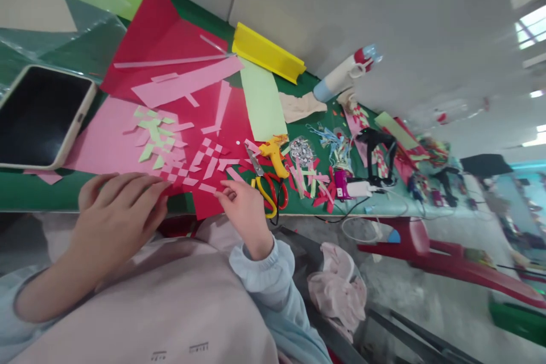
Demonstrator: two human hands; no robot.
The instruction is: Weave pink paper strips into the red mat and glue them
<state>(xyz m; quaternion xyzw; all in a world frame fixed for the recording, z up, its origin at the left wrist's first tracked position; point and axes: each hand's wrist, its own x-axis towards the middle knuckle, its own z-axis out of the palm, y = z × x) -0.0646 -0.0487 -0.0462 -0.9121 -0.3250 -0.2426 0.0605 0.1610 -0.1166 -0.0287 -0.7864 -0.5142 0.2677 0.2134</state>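
My left hand (121,210) is at the table's front edge, fingers bent and close together. Its fingertips meet the left end of a small red and pink woven paper piece (174,170); the thumb is partly hidden. At the other end, my right hand (244,205) pinches the tip of a red paper strip between thumb and forefinger. Between the hands run alternating pink and red patches. Behind lies another checkered woven paper piece (207,151). Green and pink woven strips (156,136) are left of it. Scissors (269,187) with red and yellow handles lie just right of my right hand.
A phone (40,116) lies at left on the green table. Behind are a large red sheet (145,40) and a yellow tray-like piece (268,52). A yellow glue gun (276,154), paper scraps (313,179) and a bottle (343,73) are rightward. Below stands a red chair (416,239).
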